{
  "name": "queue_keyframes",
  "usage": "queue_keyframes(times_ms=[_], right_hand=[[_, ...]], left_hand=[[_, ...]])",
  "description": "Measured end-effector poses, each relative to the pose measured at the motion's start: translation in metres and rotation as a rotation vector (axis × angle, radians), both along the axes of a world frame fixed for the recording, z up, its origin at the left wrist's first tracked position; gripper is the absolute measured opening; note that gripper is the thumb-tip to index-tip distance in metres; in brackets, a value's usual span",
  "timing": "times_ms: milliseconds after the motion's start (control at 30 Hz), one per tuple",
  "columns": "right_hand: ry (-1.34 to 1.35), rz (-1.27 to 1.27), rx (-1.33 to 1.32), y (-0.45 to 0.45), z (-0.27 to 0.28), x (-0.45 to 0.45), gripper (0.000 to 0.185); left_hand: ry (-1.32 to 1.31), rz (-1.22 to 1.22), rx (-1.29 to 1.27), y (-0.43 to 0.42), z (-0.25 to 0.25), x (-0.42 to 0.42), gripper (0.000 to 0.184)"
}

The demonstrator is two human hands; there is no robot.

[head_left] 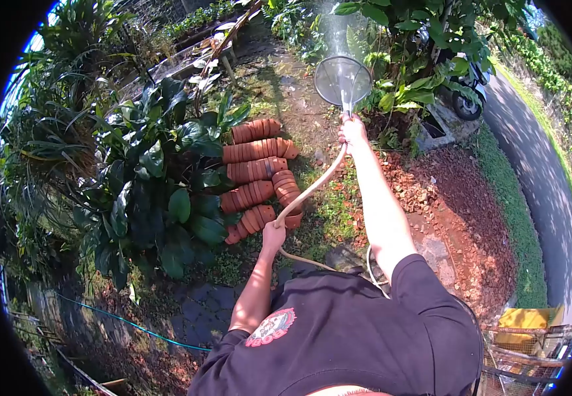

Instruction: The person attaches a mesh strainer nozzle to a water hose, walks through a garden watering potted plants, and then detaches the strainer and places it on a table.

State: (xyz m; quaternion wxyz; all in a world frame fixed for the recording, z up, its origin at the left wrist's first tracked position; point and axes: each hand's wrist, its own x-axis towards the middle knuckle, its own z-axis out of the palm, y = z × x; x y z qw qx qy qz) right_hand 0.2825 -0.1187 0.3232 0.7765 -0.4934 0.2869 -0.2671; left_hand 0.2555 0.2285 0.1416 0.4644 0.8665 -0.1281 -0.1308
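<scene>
My right hand point(353, 129) is stretched far forward, its fingers wrapped round the end of a pale beige garden hose point(317, 184). Just beyond the fist is a round, see-through mesh-like disc with a dark rim point(343, 80); how it is fixed on is hard to make out. A spray of water point(336, 30) fans out past it toward the leaves. Lower and to the left, my left hand point(273, 237) is closed round the same hose, beside the stacked terracotta pots point(255, 150). From there the hose runs down behind my body.
Broad-leaved plants point(160, 165) crowd the left side, and a leafy shrub point(405, 72) stands ahead on the right. Broken reddish rubble point(464, 224) lies right, next to a grass strip point(510, 211) and a road point(530, 165). A motorcycle wheel point(467, 105) and a teal hose point(134, 325) show too.
</scene>
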Motion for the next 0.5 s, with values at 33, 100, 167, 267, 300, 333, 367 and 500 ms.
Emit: queue_keyframes(times_ms=[33,100,167,267,300,333,367,500], right_hand=[[0.001,-0.013,0.014,0.003,0.0,0.003,0.01],[-0.023,0.002,0.003,0.006,-0.002,0.005,0.011],[-0.018,-0.044,0.061,0.008,-0.006,0.009,0.01],[-0.041,-0.033,0.097,0.01,-0.008,0.007,0.01],[-0.035,-0.039,0.095,0.008,-0.011,0.006,0.009],[-0.028,-0.046,0.092,0.008,-0.014,0.006,0.009],[-0.02,-0.054,0.091,0.006,-0.017,0.004,0.009],[0.016,-0.07,0.125,0.012,-0.028,-0.006,0.011]], left_hand=[[-0.003,0.01,-0.006,0.002,0.0,0.0,0.049],[0.016,0.025,0.0,0.008,0.002,0.001,0.048],[0.042,0.026,0.018,0.012,0.006,0.001,0.047],[0.036,0.018,0.008,0.017,-0.001,0.006,0.047],[0.036,0.023,0.008,0.017,-0.005,0.007,0.046],[0.036,0.026,0.008,0.017,-0.009,0.008,0.046],[0.037,0.028,0.009,0.018,-0.013,0.009,0.046],[0.13,0.035,0.066,0.026,0.02,-0.002,0.035]])
